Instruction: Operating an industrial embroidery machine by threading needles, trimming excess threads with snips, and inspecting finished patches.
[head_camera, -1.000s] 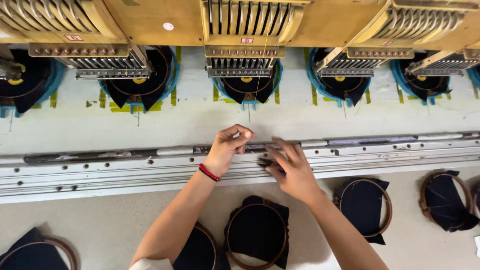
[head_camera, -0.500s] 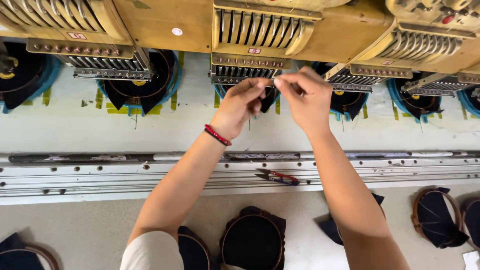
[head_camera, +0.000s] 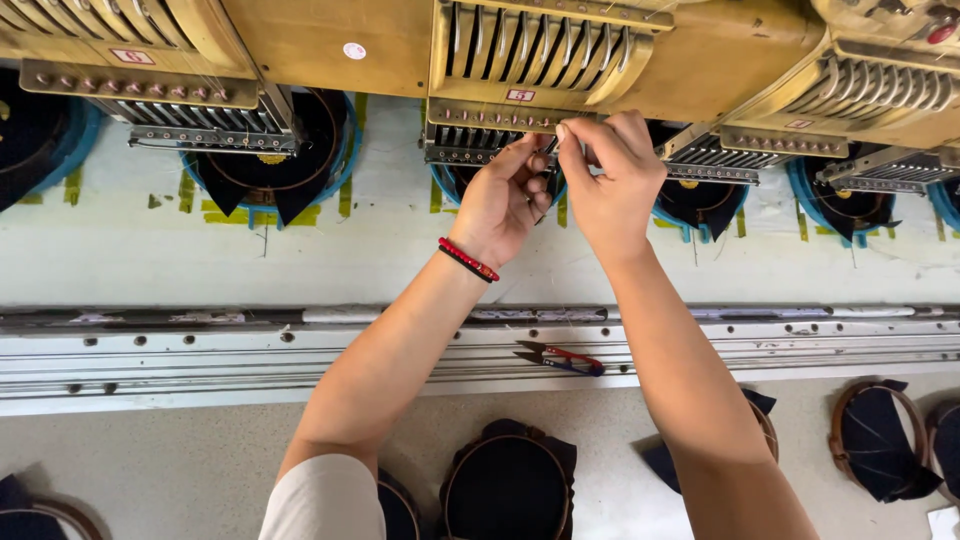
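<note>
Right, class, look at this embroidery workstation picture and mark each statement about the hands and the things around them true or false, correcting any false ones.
1. Both hands are raised to the needle bar of the middle embroidery head. True.
2. The left hand holds the thread snips. False: the snips lie on the metal rail, apart from both hands.
3. A red and black bracelet sits on the left wrist. True.
4. The right hand rests on a hooped dark fabric. False: the hoops lie lower down, untouched.
5. The embroidery heads are blue. False: their housing is yellowish.
</note>
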